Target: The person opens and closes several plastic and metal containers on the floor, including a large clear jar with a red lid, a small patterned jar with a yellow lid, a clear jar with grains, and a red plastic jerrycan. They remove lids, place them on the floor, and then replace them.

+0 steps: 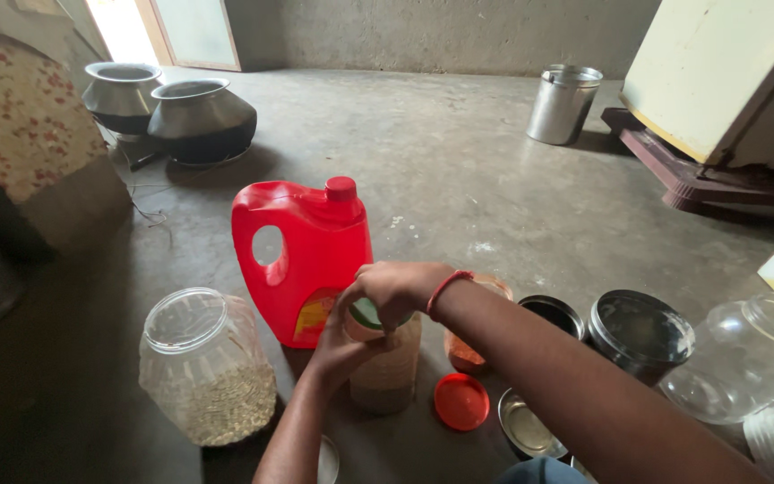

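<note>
A clear plastic jar point(389, 372) with brownish grain in its lower part stands on the concrete floor in front of me. My left hand point(338, 350) wraps around its upper side. My right hand point(396, 289) sits on top, fingers closed over the jar's green lid point(369, 314). A red thread band circles my right wrist. Directly behind the jar stands a large red plastic jug point(302, 251) with a handle and a red cap.
A big clear jar of pale grain point(208, 367) stands left. A loose orange lid point(461, 401), an open jar of orange powder point(468, 351), steel tins point(640, 330) and an empty clear jar point(745, 358) lie right. Two metal pots point(199, 116), a steel canister point(564, 103) and a cabinet stand farther off.
</note>
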